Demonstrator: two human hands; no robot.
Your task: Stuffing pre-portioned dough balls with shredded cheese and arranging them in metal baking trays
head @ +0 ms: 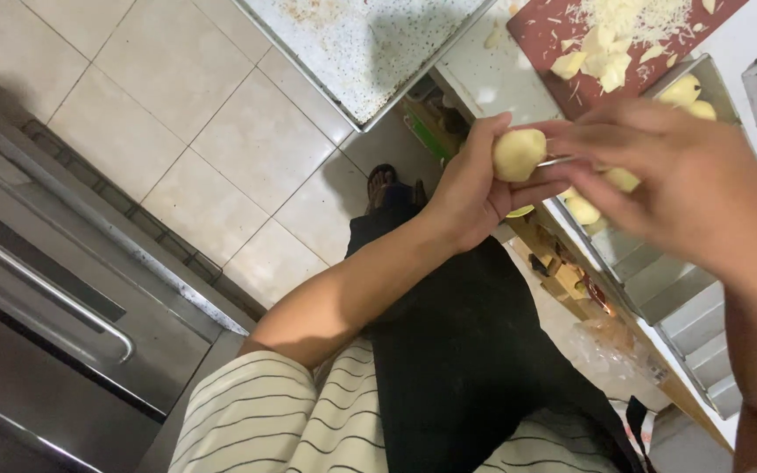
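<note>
The left hand [470,188] grips a round pale-yellow peeled potato [519,154], while the right hand [659,171] pinches a thin metal blade [555,161] against it.

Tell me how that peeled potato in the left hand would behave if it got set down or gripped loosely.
The peeled potato looks rounded, so it would probably roll on a flat surface. Its bare pale flesh is likely damp and slippery, which may be why the left hand cups it closely. It seems solid and stiff, not fragile. The right hand holds a thin metal tool against it.
</note>
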